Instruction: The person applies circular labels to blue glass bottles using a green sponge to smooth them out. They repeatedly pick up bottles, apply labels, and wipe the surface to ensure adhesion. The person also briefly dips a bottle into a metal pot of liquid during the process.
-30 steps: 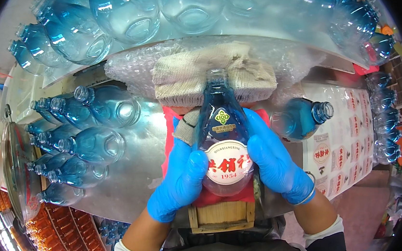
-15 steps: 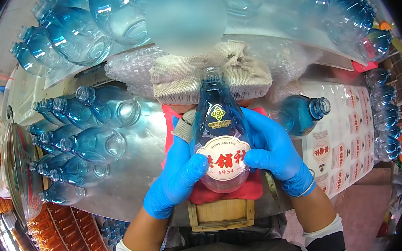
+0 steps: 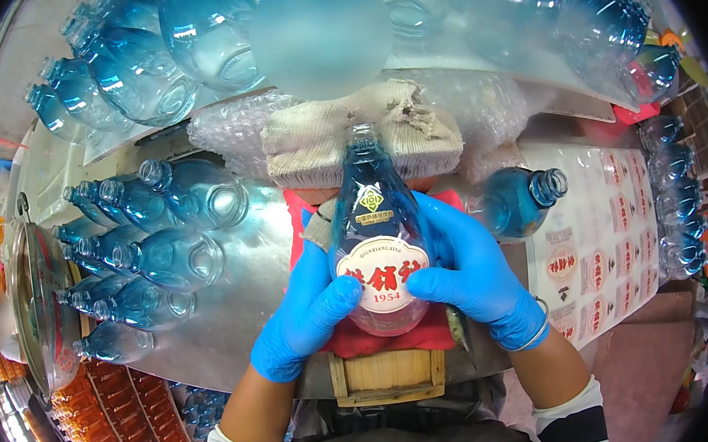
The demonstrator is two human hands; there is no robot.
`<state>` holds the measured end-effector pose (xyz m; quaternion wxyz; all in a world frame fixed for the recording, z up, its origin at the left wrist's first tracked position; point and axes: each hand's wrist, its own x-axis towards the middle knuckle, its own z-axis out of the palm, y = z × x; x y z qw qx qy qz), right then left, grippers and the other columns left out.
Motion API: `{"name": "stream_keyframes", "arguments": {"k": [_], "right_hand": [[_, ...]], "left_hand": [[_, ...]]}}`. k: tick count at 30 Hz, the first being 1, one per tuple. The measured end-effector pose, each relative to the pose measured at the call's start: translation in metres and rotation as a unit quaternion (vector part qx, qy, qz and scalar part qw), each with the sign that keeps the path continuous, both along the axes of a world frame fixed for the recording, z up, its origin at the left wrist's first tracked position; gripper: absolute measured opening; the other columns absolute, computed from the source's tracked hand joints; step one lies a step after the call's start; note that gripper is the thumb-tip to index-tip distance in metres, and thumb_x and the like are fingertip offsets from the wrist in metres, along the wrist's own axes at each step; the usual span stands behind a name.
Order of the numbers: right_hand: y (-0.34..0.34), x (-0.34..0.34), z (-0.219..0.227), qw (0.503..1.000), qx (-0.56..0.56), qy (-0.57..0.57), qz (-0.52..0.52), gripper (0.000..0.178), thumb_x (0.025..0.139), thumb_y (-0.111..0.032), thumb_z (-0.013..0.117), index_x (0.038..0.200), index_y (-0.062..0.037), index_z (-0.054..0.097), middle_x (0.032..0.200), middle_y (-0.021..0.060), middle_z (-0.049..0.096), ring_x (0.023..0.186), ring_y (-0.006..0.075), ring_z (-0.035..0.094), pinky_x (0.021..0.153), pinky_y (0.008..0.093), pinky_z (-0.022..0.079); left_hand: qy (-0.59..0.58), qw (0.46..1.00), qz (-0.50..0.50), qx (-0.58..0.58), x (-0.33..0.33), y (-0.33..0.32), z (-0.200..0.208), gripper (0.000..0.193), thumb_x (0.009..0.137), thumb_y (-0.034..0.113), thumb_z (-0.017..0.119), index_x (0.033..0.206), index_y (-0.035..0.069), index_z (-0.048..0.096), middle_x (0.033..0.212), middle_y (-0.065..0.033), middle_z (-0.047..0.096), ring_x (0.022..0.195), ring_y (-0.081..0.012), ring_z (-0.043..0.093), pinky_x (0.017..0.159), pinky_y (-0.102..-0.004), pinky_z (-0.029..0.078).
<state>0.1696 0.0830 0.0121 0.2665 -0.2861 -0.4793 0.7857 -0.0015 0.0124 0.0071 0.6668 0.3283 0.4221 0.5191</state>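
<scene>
Between my hands lies a blue glass bottle [image 3: 371,177], its neck pointing away from me against a folded knit cloth pad [image 3: 304,141]. A cream oval label [image 3: 383,273] with red print is on its front, below a small yellow-green emblem. My left hand [image 3: 307,306], in a blue glove, grips the bottle's left side, thumb on the label's left edge. My right hand [image 3: 474,269], gloved alike, holds the other side, thumb at the label's right edge. Most fingers are hidden behind the bottle. Red cloth [image 3: 357,338] and a wooden block [image 3: 390,375] lie beneath it.
Several blue bottles [image 3: 174,255] lie at the left on a metal table [image 3: 252,316]. More bottles [image 3: 208,30] line the far shelf. At the right are a single bottle [image 3: 514,201] and a label sheet [image 3: 590,283]. Bubble wrap [image 3: 489,114] flanks the pad; orange bottles [image 3: 117,414] stand lower left.
The bottle and both hands sit slightly farther left in the picture, and the right thumb now lies nearer the left thumb across the label. The grip stays on the bottle.
</scene>
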Motion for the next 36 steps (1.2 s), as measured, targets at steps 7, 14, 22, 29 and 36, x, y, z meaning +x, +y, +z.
{"name": "stream_keyframes", "arguments": {"k": [7,14,22,29,36], "right_hand": [[0.004,0.013,-0.025,0.999,-0.024,0.040,0.009,0.070,0.079,-0.016,0.067,0.137,-0.0004,0.031,0.129,0.0072,0.046,0.087,0.0071,0.052,0.078,0.0237,0.046],[0.004,-0.007,0.009,0.998,0.024,-0.049,-0.022,0.062,0.084,-0.023,0.065,0.131,0.0037,0.035,0.122,0.0094,0.049,0.093,0.0088,0.052,0.080,0.0240,0.045],[0.000,-0.007,0.003,0.999,-0.033,0.027,-0.034,0.053,0.088,-0.017,0.058,0.132,0.0026,0.034,0.125,0.0103,0.048,0.109,0.0147,0.048,0.092,0.0284,0.040],[-0.001,-0.005,-0.005,0.996,0.013,-0.037,-0.075,0.057,0.088,-0.019,0.058,0.135,0.0006,0.033,0.123,0.0101,0.051,0.107,0.0127,0.050,0.092,0.0281,0.041],[-0.003,0.003,0.000,0.997,0.040,-0.064,-0.026,0.067,0.079,-0.012,0.068,0.137,-0.0035,0.035,0.118,0.0050,0.054,0.080,0.0038,0.054,0.074,0.0215,0.047]], "left_hand": [[0.012,1.000,-0.013,0.006,-0.003,0.002,-0.003,0.089,0.078,0.038,0.061,0.141,-0.002,0.012,0.138,-0.0183,0.032,0.127,-0.0272,0.035,0.105,-0.0383,0.029],[0.016,0.999,0.040,0.029,0.006,0.007,0.000,0.078,0.085,0.036,0.054,0.139,-0.004,0.016,0.134,-0.0189,0.038,0.119,-0.0261,0.044,0.100,-0.0376,0.037],[0.014,0.997,0.069,0.010,0.012,0.003,-0.009,0.077,0.089,0.048,0.046,0.138,-0.003,0.018,0.136,-0.0180,0.034,0.123,-0.0261,0.039,0.103,-0.0373,0.031],[-0.002,0.997,0.075,-0.019,0.010,0.004,-0.013,0.070,0.092,0.045,0.040,0.139,-0.003,0.017,0.137,-0.0173,0.034,0.124,-0.0269,0.038,0.103,-0.0375,0.031],[0.023,0.998,0.028,0.046,0.004,0.000,-0.006,0.083,0.086,0.045,0.052,0.141,-0.002,0.011,0.139,-0.0193,0.028,0.127,-0.0286,0.035,0.105,-0.0383,0.029]]}}
